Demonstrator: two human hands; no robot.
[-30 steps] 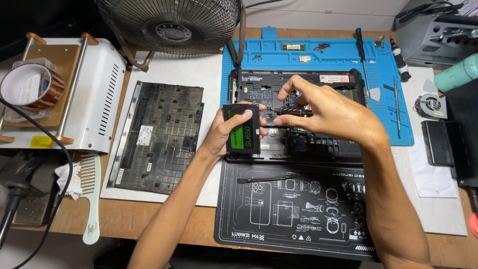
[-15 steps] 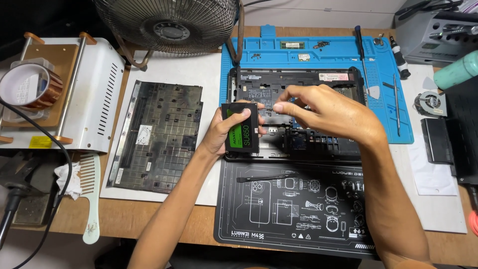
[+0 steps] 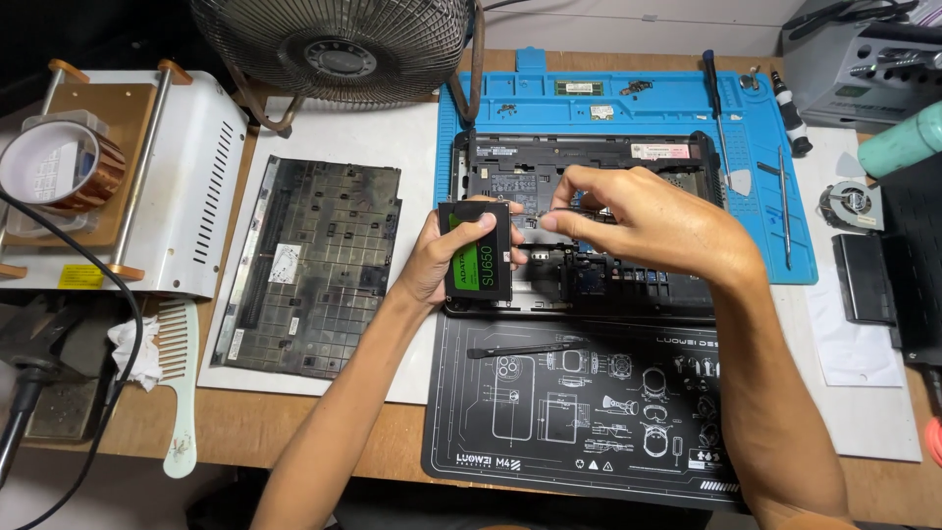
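The left hand point(image 3: 432, 263) grips the black solid-state drive point(image 3: 478, 252) upright, long axis toward the opened laptop chassis point(image 3: 589, 177), just left of the right hand point(image 3: 638, 221), whose fingertips seem pinched on something small.

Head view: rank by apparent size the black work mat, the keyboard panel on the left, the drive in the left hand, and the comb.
1. black work mat
2. keyboard panel
3. comb
4. drive, held in the left hand; it looks smaller than the comb, but its area is close.

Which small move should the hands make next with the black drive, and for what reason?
Probably the left hand should keep holding the black drive upright, because the right hand fingers pinch something small beside its edge over the opened laptop base.
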